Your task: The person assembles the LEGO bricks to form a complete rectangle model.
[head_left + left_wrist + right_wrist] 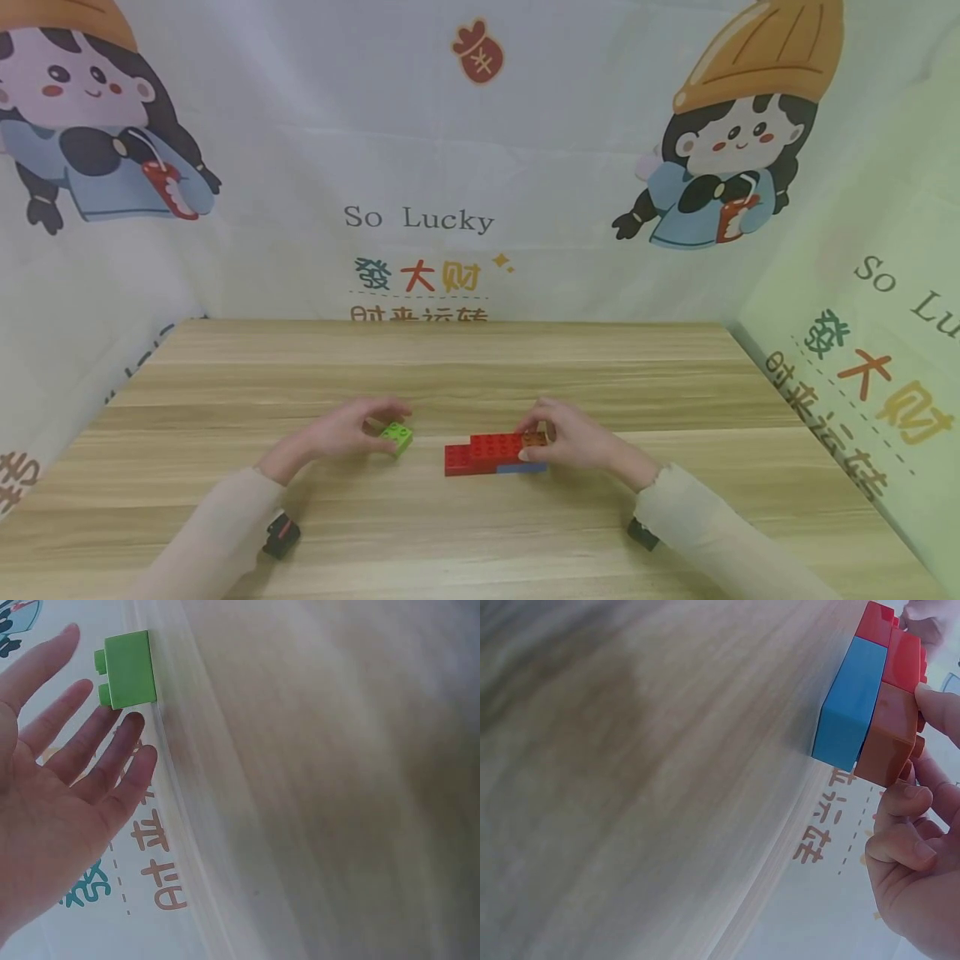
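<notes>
A lime-green brick (397, 437) sits studs up on the wooden table, left of the other bricks. My left hand (356, 429) is around it, thumb on the near side. In the left wrist view, the fingers (112, 765) spread loosely beside the green block (129, 669). To the right, a long red brick (495, 447) lies on a lower red brick (457, 460) and a blue brick (851, 705). A brown brick (889, 735) stands on the blue one, against the upper red brick's end. My right hand (570, 433) pinches the brown brick between thumb and fingers.
The wooden table (450, 542) reaches back to a pale printed cloth (285, 167) with cartoon figures and lettering. Cloth also hangs along both sides. Small black devices (281, 535) sit at both sleeve cuffs.
</notes>
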### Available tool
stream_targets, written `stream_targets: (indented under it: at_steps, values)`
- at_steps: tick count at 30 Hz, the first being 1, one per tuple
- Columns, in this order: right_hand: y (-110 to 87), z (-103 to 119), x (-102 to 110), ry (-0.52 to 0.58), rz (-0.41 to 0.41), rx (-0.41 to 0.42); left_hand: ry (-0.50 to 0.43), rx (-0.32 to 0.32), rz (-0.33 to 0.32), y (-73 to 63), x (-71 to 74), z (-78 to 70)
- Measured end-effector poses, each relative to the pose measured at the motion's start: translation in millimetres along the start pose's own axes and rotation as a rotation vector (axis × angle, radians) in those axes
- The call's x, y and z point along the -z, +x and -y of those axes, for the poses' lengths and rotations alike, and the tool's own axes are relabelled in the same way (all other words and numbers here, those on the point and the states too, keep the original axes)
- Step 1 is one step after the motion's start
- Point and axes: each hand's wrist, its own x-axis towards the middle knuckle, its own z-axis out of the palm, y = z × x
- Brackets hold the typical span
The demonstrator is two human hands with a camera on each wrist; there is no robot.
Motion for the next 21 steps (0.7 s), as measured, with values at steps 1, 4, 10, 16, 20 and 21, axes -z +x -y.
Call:
stream_targets:
  at_steps: [1,4,10,16,20,21]
  values:
    - [-0.1,-0.1,-0.1,0.002,0.001,0.0,0.004,0.001,0.007,-0.1,0.2,0.2]
    - [-0.4,0.1,0.1,0.007,0.0,0.002,0.016,0.003,0.031,-0.2,0.3,0.5]
    - [-0.7,0.3,0.2,0.003,0.001,0.003,0.051,-0.011,0.047,1.2,-0.9,0.4]
    - [-0.1,0.0,0.1,0.001,-0.003,0.002,0.095,-0.017,0.043,2.2,-1.5,-0.4]
    - [0.2,-0.3,0.2,0.0,-0.004,0.006,0.095,-0.001,0.04,1.9,-1.8,-1.0]
    - [0.2,-0.4,0.3,0.0,-0.006,0.012,0.092,0.002,0.038,1.8,-1.8,-1.4]
